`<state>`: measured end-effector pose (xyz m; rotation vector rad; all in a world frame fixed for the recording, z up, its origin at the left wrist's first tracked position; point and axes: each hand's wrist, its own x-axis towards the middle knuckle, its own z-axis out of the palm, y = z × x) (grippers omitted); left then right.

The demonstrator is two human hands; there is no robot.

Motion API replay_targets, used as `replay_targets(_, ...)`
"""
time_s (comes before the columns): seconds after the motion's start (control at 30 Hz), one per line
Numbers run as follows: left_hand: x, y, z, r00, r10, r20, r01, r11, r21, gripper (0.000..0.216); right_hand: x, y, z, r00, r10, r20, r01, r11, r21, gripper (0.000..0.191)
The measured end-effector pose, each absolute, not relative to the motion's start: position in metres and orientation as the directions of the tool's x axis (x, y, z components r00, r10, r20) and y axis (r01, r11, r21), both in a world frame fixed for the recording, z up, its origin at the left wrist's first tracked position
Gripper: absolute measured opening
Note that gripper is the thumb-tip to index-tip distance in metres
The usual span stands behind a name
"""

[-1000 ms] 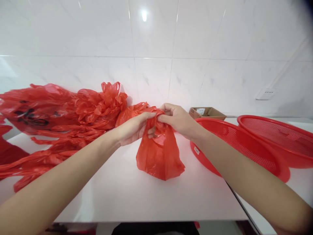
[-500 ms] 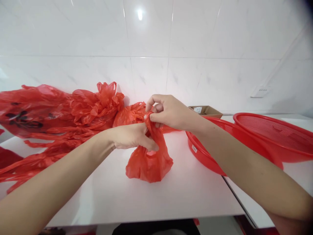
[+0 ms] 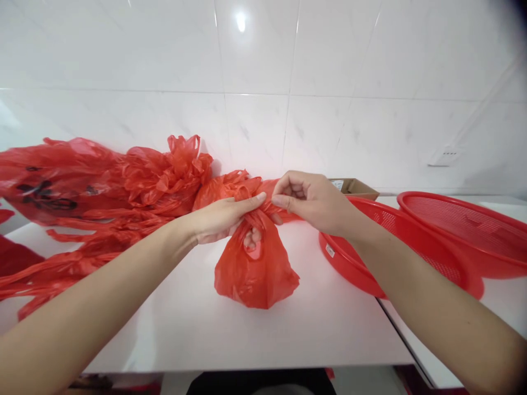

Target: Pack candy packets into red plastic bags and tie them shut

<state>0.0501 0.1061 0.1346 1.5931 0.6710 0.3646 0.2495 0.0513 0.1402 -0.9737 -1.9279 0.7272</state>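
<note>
While the left hand [image 3: 220,220] has the gathered neck of a red plastic carrier bag [image 3: 255,280] clamped, thumb laid across the top and fingertips showing through the opening below, the right hand [image 3: 315,202] is just beside it — thumb and forefinger curled close together, though I can't tell whether any plastic is pinched between them. Bulging at the bottom, the bag is front and centre over the white table [image 3: 197,334]; whether its base touches is unclear. Over on the left, a heap of crumpled red plastic bags [image 3: 164,184], one with black print [image 3: 51,197]! To the right, two red perforated plastic baskets [image 3: 348,269] overlap, a small cardboard box [image 3: 360,188] behind, against the tiled wall [image 3: 255,126].
</note>
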Motion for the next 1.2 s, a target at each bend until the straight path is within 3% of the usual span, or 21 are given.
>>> replay_targets(0.1,0.046,0.11,0.135,0.788,0.615,-0.026,0.125,-0.118,0.985,0.03,0.244,0.036,0.142,-0.385,0.808,0.446,0.256,0.558,-0.789,0.016)
replay_targets(0.2,0.045,0.108,0.138,0.787,0.617,-0.014,0.207,-0.241,0.948,0.009,0.235,0.036,0.135,-0.275,0.806,0.525,0.193,0.581,-0.791,0.014)
replay_targets(0.33,0.051,0.098,0.138,0.771,0.633,0.072,0.302,-0.463,0.833,0.011,0.227,0.058,0.107,-0.142,0.903,0.406,0.095,0.42,-0.902,0.018)
replay_targets(0.53,0.059,0.093,0.122,0.483,0.706,0.518,0.487,-0.709,0.511,0.011,0.227,0.069,0.079,-0.227,0.946,0.23,-0.015,0.233,-0.972,0.026)
replay_targets(0.6,0.059,0.095,0.119,0.486,0.677,0.553,0.498,-0.734,0.462,0.016,0.231,0.066,0.081,-0.299,0.934,0.196,-0.017,0.2,-0.98,0.027)
replay_targets(0.73,0.056,0.096,0.116,0.553,0.661,0.508,0.438,-0.749,0.497,0.022,0.236,0.058,0.09,-0.387,0.903,0.185,0.006,0.203,-0.979,0.025)
replay_targets(0.83,0.042,0.095,0.105,0.575,0.717,0.394,0.436,-0.676,0.593,0.029,0.237,0.05,0.088,-0.268,0.921,0.282,0.069,0.31,-0.948,0.032)
replay_targets(0.93,0.008,0.094,0.081,0.48,0.853,0.206,0.447,-0.44,0.779,0.043,0.243,0.045,0.07,-0.159,0.936,0.313,0.144,0.336,-0.931,0.035)
replay_targets(1.03,-0.04,0.092,0.05,0.272,0.962,0.032,0.363,-0.133,0.922,0.048,0.253,0.05,0.036,-0.027,0.977,0.214,0.16,0.215,-0.963,0.035)
replay_targets(1.13,-0.077,0.084,0.029,0.154,0.977,-0.15,0.3,0.098,0.949,0.043,0.257,0.067,0.003,0.121,0.987,0.104,0.1,0.092,-0.991,0.036)
replay_targets(1.2,-0.084,0.078,0.025,0.174,0.953,-0.246,0.29,0.19,0.938,0.04,0.254,0.08,-0.009,0.163,0.984,0.076,0.056,0.067,-0.996,0.037)
